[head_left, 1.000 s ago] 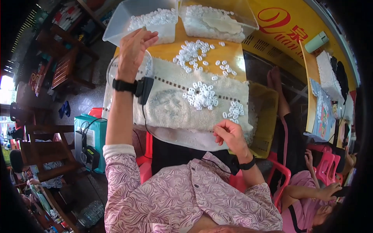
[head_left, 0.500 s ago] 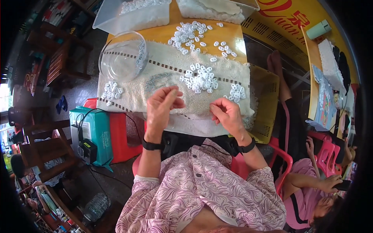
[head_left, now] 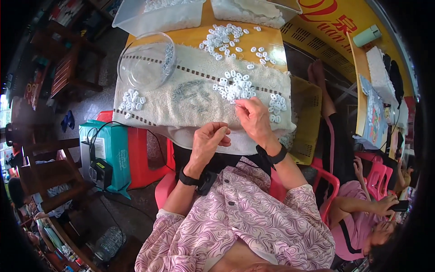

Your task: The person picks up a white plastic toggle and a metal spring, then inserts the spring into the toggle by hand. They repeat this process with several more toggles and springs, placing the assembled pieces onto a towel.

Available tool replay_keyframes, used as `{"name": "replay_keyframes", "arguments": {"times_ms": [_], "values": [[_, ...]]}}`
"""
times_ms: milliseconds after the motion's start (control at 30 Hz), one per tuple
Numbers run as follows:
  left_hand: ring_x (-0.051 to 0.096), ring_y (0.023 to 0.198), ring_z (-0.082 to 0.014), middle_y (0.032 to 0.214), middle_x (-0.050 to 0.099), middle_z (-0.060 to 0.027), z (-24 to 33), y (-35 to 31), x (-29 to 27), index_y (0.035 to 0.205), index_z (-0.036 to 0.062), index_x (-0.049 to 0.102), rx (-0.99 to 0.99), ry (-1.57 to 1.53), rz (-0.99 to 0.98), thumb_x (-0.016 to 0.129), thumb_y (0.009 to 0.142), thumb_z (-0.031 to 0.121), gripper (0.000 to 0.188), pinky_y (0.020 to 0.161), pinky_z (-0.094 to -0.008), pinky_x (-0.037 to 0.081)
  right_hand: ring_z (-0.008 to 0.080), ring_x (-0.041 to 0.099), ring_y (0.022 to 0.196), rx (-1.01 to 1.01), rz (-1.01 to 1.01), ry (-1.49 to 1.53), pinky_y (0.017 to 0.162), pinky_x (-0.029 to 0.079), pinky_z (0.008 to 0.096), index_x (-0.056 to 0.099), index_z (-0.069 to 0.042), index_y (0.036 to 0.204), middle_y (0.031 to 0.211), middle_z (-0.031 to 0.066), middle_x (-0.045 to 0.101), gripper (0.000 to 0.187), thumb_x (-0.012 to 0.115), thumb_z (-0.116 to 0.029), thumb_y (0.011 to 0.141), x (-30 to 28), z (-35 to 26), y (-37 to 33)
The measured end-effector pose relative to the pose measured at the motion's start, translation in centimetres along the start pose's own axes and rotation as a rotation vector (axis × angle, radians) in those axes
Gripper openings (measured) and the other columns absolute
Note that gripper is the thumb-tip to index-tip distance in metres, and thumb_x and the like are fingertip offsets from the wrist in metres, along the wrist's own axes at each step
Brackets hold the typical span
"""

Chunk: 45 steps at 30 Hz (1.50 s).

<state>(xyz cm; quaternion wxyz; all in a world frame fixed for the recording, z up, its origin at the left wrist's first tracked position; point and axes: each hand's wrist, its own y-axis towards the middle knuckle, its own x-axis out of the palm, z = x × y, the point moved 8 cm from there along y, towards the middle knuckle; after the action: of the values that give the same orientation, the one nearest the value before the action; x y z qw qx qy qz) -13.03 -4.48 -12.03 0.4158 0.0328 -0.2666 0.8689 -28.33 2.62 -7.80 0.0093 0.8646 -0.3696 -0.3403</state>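
My right hand [head_left: 254, 119] reaches to the near edge of a heap of small white oval two-hole pieces [head_left: 235, 87], thumb and forefinger pinched at one white piece. Nearer to me, at the towel's front edge, my left hand [head_left: 210, 143] is closed in a pinch; what it holds, if anything, is too small to make out. Beneath the heap lies a beige towel [head_left: 154, 106]. A patch of tiny dark grey parts [head_left: 192, 95] is spread on it, left of the heap. Smaller groups of white pieces lie at the towel's left [head_left: 132, 100] and right [head_left: 276, 108].
A clear round bowl [head_left: 140, 77] with more grey parts stands at the towel's left. More white pieces [head_left: 222, 38] lie on the bare wood behind, before two plastic bins [head_left: 158, 20]. A yellow crate [head_left: 310, 118] is at the right. Another person [head_left: 351, 204] sits at lower right.
My right hand has moved up and left to the heap of white pieces. My left hand has come down and right, toward the towel's front edge, still pinched.
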Motion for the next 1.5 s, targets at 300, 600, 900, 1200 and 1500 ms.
{"name": "replay_keyframes", "arguments": {"times_ms": [300, 600, 900, 1200, 1500], "values": [[0.064, 0.071, -0.0126, 0.090, 0.066, -0.0102, -1.2, -0.4, -0.6, 0.109, -0.0063, 0.061, -0.021, 0.005, -0.002, 0.059, 0.093, 0.010, 0.023, 0.065, -0.0268, 0.058, 0.0273, 0.062, 0.065, 0.015, 0.016, -0.065, 0.058, 0.049, 0.0386, 0.062, -0.007, 0.091, 0.080, 0.0109, 0.060, 0.017, 0.072, -0.010, 0.077, 1.3, 0.2, 0.3], [0.064, 0.071, -0.0118, 0.090, 0.066, -0.0103, -2.2, -0.8, -1.0, 0.109, -0.0054, 0.061, -0.042, 0.004, -0.032, 0.059, 0.093, 0.013, 0.024, 0.065, -0.0269, 0.057, 0.0241, 0.063, 0.065, 0.024, 0.034, -0.142, 0.058, 0.050, 0.0346, 0.061, -0.002, 0.087, 0.080, 0.0115, 0.059, 0.015, 0.071, -0.010, 0.079, 1.3, 0.6, 0.4], [0.063, 0.070, -0.0113, 0.089, 0.066, -0.0092, -2.6, -1.5, -0.7, 0.108, -0.0048, 0.061, -0.054, 0.021, -0.050, 0.060, 0.093, 0.016, 0.026, 0.066, -0.0260, 0.057, 0.0335, 0.062, 0.068, 0.006, 0.030, -0.232, 0.058, 0.050, 0.0422, 0.057, -0.006, 0.086, 0.083, 0.0131, 0.057, 0.020, 0.073, -0.016, 0.078, 1.4, 0.0, 0.5], [0.063, 0.070, -0.0110, 0.089, 0.066, -0.0070, -2.6, -1.4, -0.3, 0.109, -0.0037, 0.061, -0.088, 0.019, -0.044, 0.060, 0.094, 0.017, 0.026, 0.065, -0.0242, 0.055, 0.0269, 0.061, 0.063, 0.017, 0.065, -0.200, 0.057, 0.048, 0.0374, 0.057, -0.005, 0.082, 0.074, 0.0101, 0.059, 0.018, 0.073, -0.012, 0.078, 1.2, 0.0, 1.0], [0.064, 0.071, -0.0118, 0.090, 0.067, -0.0090, -2.3, 0.1, 0.8, 0.108, -0.0049, 0.061, -0.127, 0.035, -0.032, 0.059, 0.094, 0.016, 0.025, 0.065, -0.0254, 0.056, 0.0322, 0.060, 0.063, 0.001, 0.064, -0.073, 0.055, 0.048, 0.0400, 0.056, -0.003, 0.080, 0.074, 0.0137, 0.059, 0.012, 0.067, -0.003, 0.077, 0.2, 1.2, 0.9]]}}
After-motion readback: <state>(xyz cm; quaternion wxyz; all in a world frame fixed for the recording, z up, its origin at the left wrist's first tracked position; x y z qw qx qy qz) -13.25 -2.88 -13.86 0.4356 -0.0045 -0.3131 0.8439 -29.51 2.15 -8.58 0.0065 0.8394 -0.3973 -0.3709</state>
